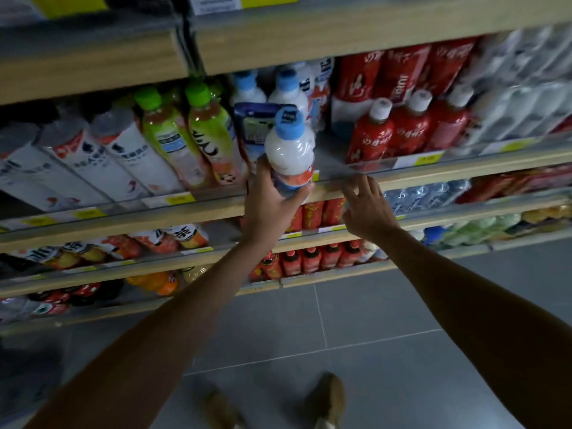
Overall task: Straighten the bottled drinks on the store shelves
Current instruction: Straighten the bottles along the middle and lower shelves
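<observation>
White script on red bottles (409,133), black brush character on green-capped bottle (213,139), perhaps Chinese, none legible

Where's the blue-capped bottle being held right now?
Head view, centre: the left hand grips the blue-capped bottle at the shelf edge, between green-capped bottles left and red bottles right.

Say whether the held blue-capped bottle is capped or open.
Capped: a blue cap sits on the white bottle that the left hand grips.

Scene is running dim, light coming from above onto the upper shelf (340,41), floor (387,320) sitting in shadow. Wide-angle lens is bending shelf lines; edges are smearing with blur.
</observation>
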{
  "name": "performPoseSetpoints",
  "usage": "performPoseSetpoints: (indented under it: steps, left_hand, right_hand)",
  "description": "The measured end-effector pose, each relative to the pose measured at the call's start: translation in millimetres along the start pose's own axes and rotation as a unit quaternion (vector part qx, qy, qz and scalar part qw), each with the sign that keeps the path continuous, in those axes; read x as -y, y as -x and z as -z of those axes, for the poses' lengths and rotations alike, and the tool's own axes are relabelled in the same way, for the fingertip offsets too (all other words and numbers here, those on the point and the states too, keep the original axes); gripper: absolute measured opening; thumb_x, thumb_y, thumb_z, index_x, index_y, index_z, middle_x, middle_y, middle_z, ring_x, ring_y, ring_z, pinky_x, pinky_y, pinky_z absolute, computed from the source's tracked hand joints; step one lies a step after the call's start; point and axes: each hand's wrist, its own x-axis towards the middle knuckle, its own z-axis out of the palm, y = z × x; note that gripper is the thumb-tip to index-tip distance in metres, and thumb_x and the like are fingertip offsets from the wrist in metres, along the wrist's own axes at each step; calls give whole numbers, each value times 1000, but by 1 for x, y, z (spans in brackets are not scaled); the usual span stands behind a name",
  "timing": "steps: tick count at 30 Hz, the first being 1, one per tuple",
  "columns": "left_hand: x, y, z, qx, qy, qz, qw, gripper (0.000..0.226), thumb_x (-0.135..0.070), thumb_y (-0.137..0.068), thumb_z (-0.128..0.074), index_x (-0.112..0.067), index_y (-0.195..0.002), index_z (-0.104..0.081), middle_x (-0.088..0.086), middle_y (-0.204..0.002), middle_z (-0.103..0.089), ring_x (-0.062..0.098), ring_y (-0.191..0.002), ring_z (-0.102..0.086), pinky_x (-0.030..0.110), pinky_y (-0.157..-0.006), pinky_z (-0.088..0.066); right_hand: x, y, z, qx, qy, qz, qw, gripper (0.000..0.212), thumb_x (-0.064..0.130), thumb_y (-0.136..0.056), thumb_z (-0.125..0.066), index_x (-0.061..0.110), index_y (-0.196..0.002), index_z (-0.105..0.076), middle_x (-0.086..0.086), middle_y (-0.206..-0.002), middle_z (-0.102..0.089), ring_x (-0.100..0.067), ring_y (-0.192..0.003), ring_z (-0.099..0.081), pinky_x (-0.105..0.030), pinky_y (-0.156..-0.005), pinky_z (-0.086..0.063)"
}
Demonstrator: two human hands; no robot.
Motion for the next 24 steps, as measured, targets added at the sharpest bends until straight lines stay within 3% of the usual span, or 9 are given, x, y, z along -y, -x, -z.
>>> performPoseSetpoints:
  steps: [6, 10, 12, 19, 24]
  left_hand:
    - [-28, -29, -50, -4, 4, -15, 1000, 71, -29, -75, -77, -7, -132, -41, -4, -124, -54, -2, -110, -49, -3, -83, -35]
    - [-35, -50, -72, -2, 3, -20, 1000, 72, -27, -76, -77, -6, -133, -38, 5, -131, -53, 7, -117, -50, -4, -84, -35]
    - [-36, -57, -82, -5, 2, -19, 1000, 72, -24, -76, -77, -4, -133, -37, 8, -132, -52, 3, -115, -47, -4, -84, -34]
    - [-25, -63, -103, -3, -14, 7, 1000, 73, -21, -78, -75, -7, -137, -34, 7, -137, -48, 2, -118, -42, -5, -87, -32]
    - [-15, -66, -107, -43, -90, 22, 995, 68, -23, -76, -76, 2, -129, -41, 17, -131, -42, 24, -124, -44, 4, -89, -29]
  right_hand:
    - [-17, -6, 3, 37, 27, 40, 998, 54, 7, -69, -64, 5, -123, -58, -25, -120, -49, -43, -112, -45, -53, -99, -39]
    - [-22, -7, 0, 24, 4, 45, 999, 58, 6, -64, -64, 5, -122, -59, -27, -115, -52, -45, -104, -48, -52, -97, -40]
    - [-24, -7, -1, 8, -12, 52, 999, 59, 4, -59, -66, 4, -118, -61, -27, -109, -54, -46, -98, -50, -52, -93, -43]
    - [-28, -7, -7, 10, -24, 51, 998, 62, 7, -64, -62, 8, -127, -56, -24, -118, -50, -42, -108, -45, -55, -103, -35]
    - [-30, -8, -12, 14, -35, 48, 998, 63, 8, -65, -64, 7, -127, -54, -25, -121, -48, -44, -113, -42, -58, -104, -32]
